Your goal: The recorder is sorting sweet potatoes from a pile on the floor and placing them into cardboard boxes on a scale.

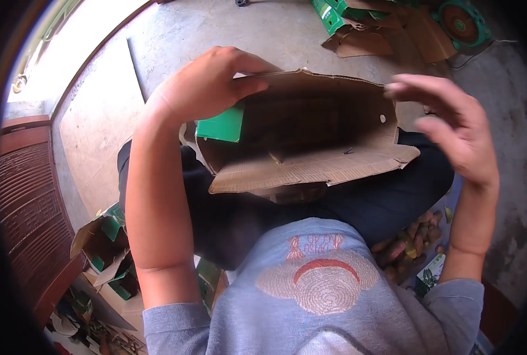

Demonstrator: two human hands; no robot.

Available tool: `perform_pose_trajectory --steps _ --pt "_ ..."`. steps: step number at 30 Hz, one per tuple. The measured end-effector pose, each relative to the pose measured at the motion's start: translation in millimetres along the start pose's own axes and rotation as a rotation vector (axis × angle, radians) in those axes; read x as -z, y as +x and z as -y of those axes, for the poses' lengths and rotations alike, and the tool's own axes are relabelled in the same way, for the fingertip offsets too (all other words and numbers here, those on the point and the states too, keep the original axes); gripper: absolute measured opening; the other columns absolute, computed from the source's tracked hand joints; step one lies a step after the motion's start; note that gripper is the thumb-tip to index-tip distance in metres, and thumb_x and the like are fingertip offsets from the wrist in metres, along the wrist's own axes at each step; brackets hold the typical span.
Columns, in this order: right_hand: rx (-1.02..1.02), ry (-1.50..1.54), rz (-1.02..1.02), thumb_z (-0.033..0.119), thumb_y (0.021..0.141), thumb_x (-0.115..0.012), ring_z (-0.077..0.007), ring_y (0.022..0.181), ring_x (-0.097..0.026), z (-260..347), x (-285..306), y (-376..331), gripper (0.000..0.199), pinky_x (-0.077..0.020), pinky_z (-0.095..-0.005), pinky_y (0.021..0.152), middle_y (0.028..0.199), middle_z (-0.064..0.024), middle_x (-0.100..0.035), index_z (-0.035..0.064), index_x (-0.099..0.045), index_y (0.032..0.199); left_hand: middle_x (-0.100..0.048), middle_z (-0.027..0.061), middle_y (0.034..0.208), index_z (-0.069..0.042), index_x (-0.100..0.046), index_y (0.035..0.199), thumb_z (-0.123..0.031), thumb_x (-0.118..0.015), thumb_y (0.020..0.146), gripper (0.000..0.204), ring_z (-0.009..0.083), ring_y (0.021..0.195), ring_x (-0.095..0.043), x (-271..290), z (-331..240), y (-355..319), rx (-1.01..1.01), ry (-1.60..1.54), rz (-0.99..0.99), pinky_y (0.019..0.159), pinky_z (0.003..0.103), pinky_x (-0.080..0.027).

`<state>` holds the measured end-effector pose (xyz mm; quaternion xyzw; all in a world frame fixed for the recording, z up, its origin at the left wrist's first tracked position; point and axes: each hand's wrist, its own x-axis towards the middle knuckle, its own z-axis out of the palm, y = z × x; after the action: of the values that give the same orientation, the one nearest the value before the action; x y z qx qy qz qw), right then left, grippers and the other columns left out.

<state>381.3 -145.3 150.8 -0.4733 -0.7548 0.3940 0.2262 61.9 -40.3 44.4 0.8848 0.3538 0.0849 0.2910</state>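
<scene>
An open cardboard box (313, 168) rests across my lap, its mouth facing me and its brown inside in shadow. One long flap folds out toward me along the lower edge. At the left end, a small green flap (221, 126) bends inward. My left hand (213, 83) pinches the box's upper left edge, thumb inside and fingers over the rim. By the upper right corner is my right hand (455, 121), its thumb and fingers spread apart. Its fingertips are at the rim, slightly blurred; I cannot tell whether they touch it.
Green and brown cartons (358, 38) and a green round fan (461, 25) stand at the far right. More opened cartons (112, 248) lie at my left, near a brown slatted wooden panel (33, 189). Reddish-brown, root-like produce (408, 245) is piled by my right knee.
</scene>
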Motion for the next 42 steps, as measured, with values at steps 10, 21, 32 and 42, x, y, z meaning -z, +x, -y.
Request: perform_pose_trajectory --steps 10,21,32,42 --pt "-0.938 -0.352 -0.567 0.004 0.096 -0.053 -0.0298 0.120 -0.061 -298 -67 -473 0.046 -0.0453 -0.0358 0.104 0.130 -0.0242 -0.063 -0.0047 -0.048 0.140 -0.067 0.0145 0.130 -0.005 -0.064 0.134 -0.047 -0.043 0.107 0.054 0.0249 0.128 -0.060 16 13 3 -0.025 -0.368 -0.261 0.111 0.041 -0.043" --pt "-1.006 -0.281 0.011 0.017 0.086 -0.071 -0.0367 0.125 -0.057 -326 -471 -536 0.065 -0.0524 -0.0468 0.095 0.134 -0.0230 -0.057 0.0035 -0.043 0.143 -0.069 0.0144 0.126 -0.005 -0.064 0.134 -0.038 -0.055 0.105 0.044 0.0233 0.123 -0.062 21 57 -92 0.530 0.095 -0.277 0.105 0.039 -0.047" --pt "-1.315 -0.076 0.148 0.010 0.083 -0.070 -0.0403 0.116 -0.060 -276 -449 -511 0.057 -0.0582 -0.0516 0.085 0.129 -0.0227 -0.049 0.0047 -0.043 0.132 -0.056 0.0137 0.145 -0.008 -0.050 0.147 -0.043 -0.051 0.106 0.054 0.0266 0.138 -0.051 6 85 -127 0.670 -0.301 -0.147 0.113 0.043 -0.040" --pt "-1.698 -0.209 -0.128 0.011 0.085 -0.064 -0.0443 0.121 -0.056 -289 -513 -557 0.071 -0.0557 -0.0508 0.090 0.129 -0.0255 -0.051 0.0067 -0.031 0.148 -0.058 0.0157 0.142 -0.006 -0.052 0.146 -0.037 -0.053 0.106 0.050 0.0280 0.137 -0.051 -8 89 -102 0.664 -0.394 -0.217 0.114 0.043 -0.041"
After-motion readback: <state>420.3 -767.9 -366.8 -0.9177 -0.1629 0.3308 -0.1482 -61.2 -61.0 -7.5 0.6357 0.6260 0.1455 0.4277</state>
